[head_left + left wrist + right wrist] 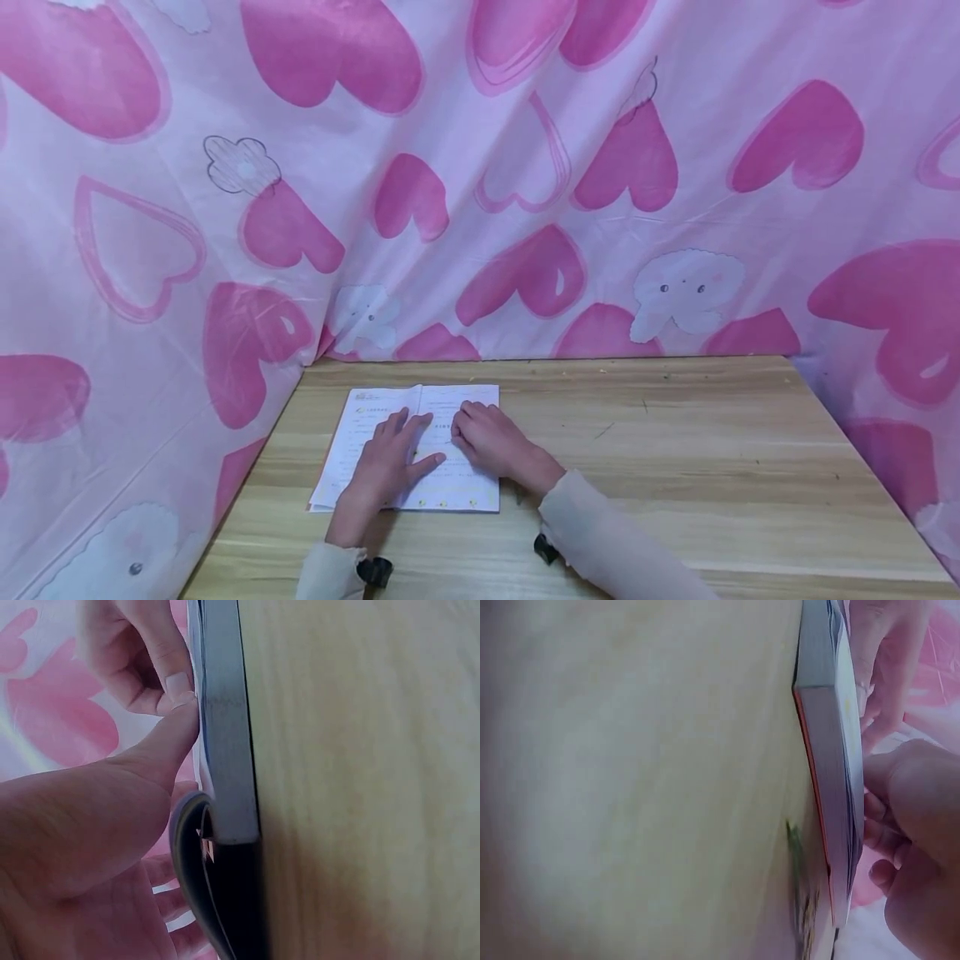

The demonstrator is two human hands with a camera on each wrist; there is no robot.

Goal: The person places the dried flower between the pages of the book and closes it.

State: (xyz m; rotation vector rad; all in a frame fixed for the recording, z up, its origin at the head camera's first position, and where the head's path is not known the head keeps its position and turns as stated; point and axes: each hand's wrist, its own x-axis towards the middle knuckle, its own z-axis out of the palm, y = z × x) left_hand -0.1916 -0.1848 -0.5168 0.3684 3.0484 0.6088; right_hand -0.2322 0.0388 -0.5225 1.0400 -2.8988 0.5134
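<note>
An open book [472, 492] with white printed pages lies flat on the table's left part. My left hand [386, 458] rests on it near the fold, fingers spread and thumb pointing right. On the right page sits my right hand [491, 437], its fingers curled in, with nothing visible in them. In the left wrist view, the thick page block [225, 727] stands between the left thumb and the wood, and a bent leaf curls away near the palm. The right wrist view shows the book's corner [826, 742] and red cover edge; curled right fingers [881, 836] touch the page side.
The wooden table [675, 467] extends to the right of the book, with small dark marks on its surface. A pink heart-patterned curtain [517, 333] hangs behind it and at both sides. Dark wrist devices [375, 572] sit at both sleeves.
</note>
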